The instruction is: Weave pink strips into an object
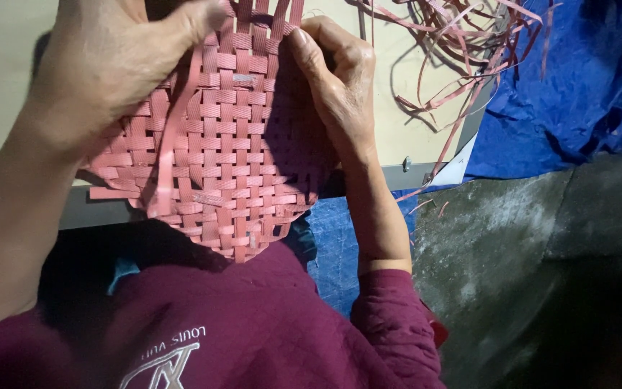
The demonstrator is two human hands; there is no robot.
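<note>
The woven mat [224, 144] of pink plastic strips sits at the counter [368, 137] edge, overhanging toward the person's lap. The left hand [109, 65], at ten o'clock of the mat, is closed on its upper edge, thumb pressing the upright strips. The right hand [336, 86], at two o'clock, pinches the mat's right edge with curled fingers. A loose strip [170, 137] runs diagonally across the weave. To weave well, I judge each strip should be kept flat, pushed snug against its neighbour, with both hands bracing the edge. Spare strips [455, 43] lie tangled at one o'clock, beside a blue tarp [577, 94].
</note>
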